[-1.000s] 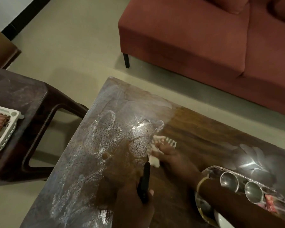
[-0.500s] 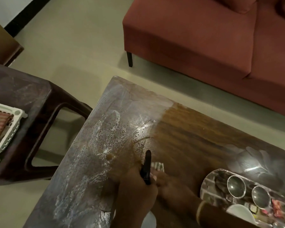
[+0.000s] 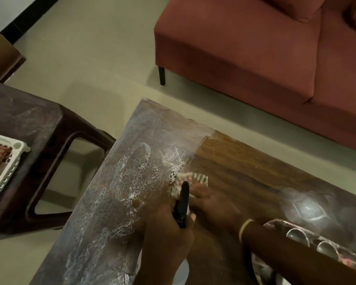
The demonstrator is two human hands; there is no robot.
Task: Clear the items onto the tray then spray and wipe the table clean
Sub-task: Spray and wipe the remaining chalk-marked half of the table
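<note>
Cloth [image 3: 190, 183] pushed forward again, foam [image 3: 132, 182] leftward

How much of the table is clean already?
Done: cups sit on the tray, and the table's right part looks clean. In hand: the right hand presses a cloth at the foam's edge; the left hand grips the spray bottle. Left: the foamy left part.

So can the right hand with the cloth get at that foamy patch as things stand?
Probably yes: the right hand presses the cloth at the foam's edge; only the left hand's spray bottle is close.
</note>
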